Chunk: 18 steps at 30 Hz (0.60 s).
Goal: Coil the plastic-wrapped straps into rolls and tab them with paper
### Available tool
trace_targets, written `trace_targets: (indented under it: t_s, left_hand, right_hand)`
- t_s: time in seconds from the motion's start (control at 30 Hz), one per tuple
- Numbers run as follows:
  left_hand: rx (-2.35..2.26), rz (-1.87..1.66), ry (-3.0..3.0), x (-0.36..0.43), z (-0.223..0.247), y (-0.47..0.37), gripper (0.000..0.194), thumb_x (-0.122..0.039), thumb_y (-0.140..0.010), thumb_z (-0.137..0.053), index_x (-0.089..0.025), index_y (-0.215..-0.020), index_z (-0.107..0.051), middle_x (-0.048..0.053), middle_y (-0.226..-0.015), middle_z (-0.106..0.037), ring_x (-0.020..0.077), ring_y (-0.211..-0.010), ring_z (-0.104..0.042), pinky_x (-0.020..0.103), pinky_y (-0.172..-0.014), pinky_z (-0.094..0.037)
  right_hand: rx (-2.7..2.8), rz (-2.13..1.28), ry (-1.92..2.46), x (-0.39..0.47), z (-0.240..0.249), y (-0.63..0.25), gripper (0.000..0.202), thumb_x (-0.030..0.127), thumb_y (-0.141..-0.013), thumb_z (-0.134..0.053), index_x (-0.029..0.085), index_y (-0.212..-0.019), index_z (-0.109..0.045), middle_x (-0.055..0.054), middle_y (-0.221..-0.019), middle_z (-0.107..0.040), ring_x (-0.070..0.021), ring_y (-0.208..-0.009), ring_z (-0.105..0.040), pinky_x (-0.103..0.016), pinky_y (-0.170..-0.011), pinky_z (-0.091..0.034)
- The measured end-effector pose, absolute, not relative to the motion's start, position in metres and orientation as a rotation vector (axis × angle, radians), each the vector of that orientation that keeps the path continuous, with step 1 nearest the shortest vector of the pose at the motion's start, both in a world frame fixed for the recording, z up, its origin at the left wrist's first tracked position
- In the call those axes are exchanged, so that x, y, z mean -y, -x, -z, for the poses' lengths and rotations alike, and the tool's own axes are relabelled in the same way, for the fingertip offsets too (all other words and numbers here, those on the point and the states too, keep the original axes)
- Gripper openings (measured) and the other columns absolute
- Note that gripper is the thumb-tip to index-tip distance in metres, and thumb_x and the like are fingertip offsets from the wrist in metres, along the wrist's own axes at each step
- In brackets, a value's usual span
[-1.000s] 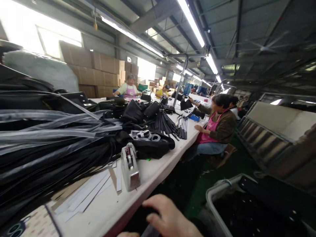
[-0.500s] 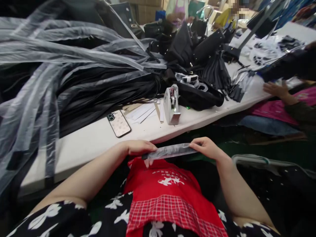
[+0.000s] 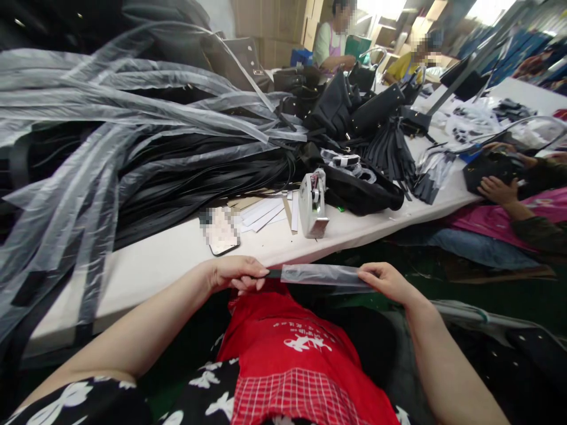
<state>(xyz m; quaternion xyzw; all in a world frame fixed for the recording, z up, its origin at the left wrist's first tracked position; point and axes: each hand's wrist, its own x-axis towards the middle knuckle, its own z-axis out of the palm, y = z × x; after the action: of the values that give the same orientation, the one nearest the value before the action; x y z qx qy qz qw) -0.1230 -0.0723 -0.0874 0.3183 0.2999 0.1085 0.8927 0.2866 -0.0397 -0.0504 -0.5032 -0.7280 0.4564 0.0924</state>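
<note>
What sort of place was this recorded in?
Likely a workshop making or finishing bags: black bags and long black strips lie heaped on a long worktable, with cardboard boxes stacked behind.

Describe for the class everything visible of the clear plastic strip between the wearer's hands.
The clear plastic strip is long, narrow and flat, and looks like thin see-through film, whitish with shiny creases. It is held nearly straight and level, between the white table and the red apron. The right hand pinches one end; the other end meets a black strap gripped by the left hand. Whether the strap runs inside cannot be told.
</note>
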Motion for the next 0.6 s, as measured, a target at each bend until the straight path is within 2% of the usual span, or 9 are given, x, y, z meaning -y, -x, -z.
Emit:
trace_targets:
  t_s: [0.1,0.17,0.23,0.3,0.33,0.4,0.47,0.53,0.6]
  left_hand:
    - [-0.545,-0.645,-0.394,0.055,0.063,0.111,0.03,-0.025,-0.095,-0.048,-0.011,-0.071,-0.061,-0.011,-0.045,-0.027,0.001,-0.031,-0.02,0.015,-0.043,-0.039]
    - [-0.534,-0.979,-0.3,0.034,0.048,0.089,0.026,-0.02,-0.098,-0.041,-0.012,-0.083,-0.061,-0.008,-0.051,-0.041,0.002,-0.037,-0.04,0.016,-0.056,-0.047]
    - [-0.581,-1.267,-0.354,0.013,0.039,0.059,0.021,-0.021,-0.098,-0.04,-0.013,-0.098,-0.06,-0.001,-0.069,-0.06,0.0064,-0.061,-0.062,0.023,-0.078,-0.051]
    - [-0.724,-1.426,-0.602,0.001,0.038,0.03,0.022,-0.028,-0.095,-0.047,-0.013,-0.106,-0.059,0.006,-0.09,-0.068,0.0141,-0.087,-0.066,0.031,-0.093,-0.046]
    - [-0.829,-1.446,-0.792,0.0,0.041,0.017,0.023,-0.032,-0.093,-0.05,-0.014,-0.104,-0.06,0.007,-0.094,-0.069,0.0173,-0.093,-0.065,0.033,-0.095,-0.044]
    - [-1.008,-1.264,-1.29,0.01,0.049,-0.001,0.024,-0.037,-0.091,-0.052,-0.016,-0.093,-0.063,0.008,-0.094,-0.069,0.0213,-0.096,-0.062,0.034,-0.095,-0.042]
    - [-1.022,-0.984,-1.67,0.029,0.059,-0.009,0.033,-0.04,-0.095,-0.041,-0.017,-0.082,-0.062,0.007,-0.086,-0.067,0.0217,-0.088,-0.061,0.033,-0.087,-0.044]
    - [-1.042,-0.817,-1.888,0.048,0.066,-0.009,0.039,-0.042,-0.096,-0.034,-0.019,-0.08,-0.061,0.007,-0.081,-0.065,0.021,-0.078,-0.058,0.031,-0.077,-0.045]
    - [-1.076,-0.727,-1.945,0.063,0.069,-0.008,0.043,-0.047,-0.096,-0.032,-0.02,-0.079,-0.061,0.006,-0.076,-0.064,0.0205,-0.073,-0.056,0.03,-0.072,-0.043]
  right_hand:
    - [2.274,-1.351,1.436,0.047,0.055,-0.262,0.036,0.045,-0.077,-0.068,0.013,-0.093,-0.071,-0.004,-0.081,-0.068,-0.0182,-0.072,-0.058,-0.025,-0.064,-0.042]
    - [2.345,-1.37,1.41,0.057,0.058,-0.23,0.031,0.043,-0.08,-0.065,0.015,-0.092,-0.072,-0.003,-0.079,-0.068,-0.0174,-0.071,-0.058,-0.025,-0.065,-0.042]
    - [2.342,-1.489,1.298,0.069,0.055,-0.193,0.035,0.043,-0.091,-0.05,0.017,-0.086,-0.073,-0.002,-0.072,-0.065,-0.0145,-0.065,-0.055,-0.025,-0.064,-0.042]
    - [2.253,-1.652,1.123,0.077,0.047,-0.165,0.044,0.045,-0.096,-0.04,0.017,-0.085,-0.073,0.001,-0.06,-0.057,-0.0107,-0.055,-0.049,-0.023,-0.057,-0.04]
    - [2.167,-1.722,1.04,0.077,0.042,-0.156,0.048,0.047,-0.096,-0.039,0.016,-0.084,-0.073,0.002,-0.055,-0.053,-0.0093,-0.05,-0.044,-0.022,-0.054,-0.038]
    - [1.878,-1.782,0.939,0.072,0.035,-0.153,0.053,0.053,-0.094,-0.04,0.013,-0.078,-0.071,0.005,-0.045,-0.043,-0.0076,-0.041,-0.036,-0.021,-0.046,-0.033]
    - [1.536,-1.728,0.927,0.059,0.035,-0.166,0.057,0.058,-0.091,-0.042,0.013,-0.064,-0.065,0.007,-0.036,-0.034,-0.0062,-0.034,-0.028,-0.021,-0.042,-0.03]
    - [1.306,-1.634,0.973,0.045,0.041,-0.188,0.058,0.058,-0.088,-0.044,0.016,-0.049,-0.054,0.009,-0.029,-0.027,-0.0053,-0.029,-0.022,-0.023,-0.043,-0.035]
    - [1.296,-1.593,1.105,0.036,0.048,-0.21,0.057,0.057,-0.086,-0.045,0.018,-0.044,-0.048,0.008,-0.027,-0.028,-0.0058,-0.028,-0.026,-0.027,-0.051,-0.044]
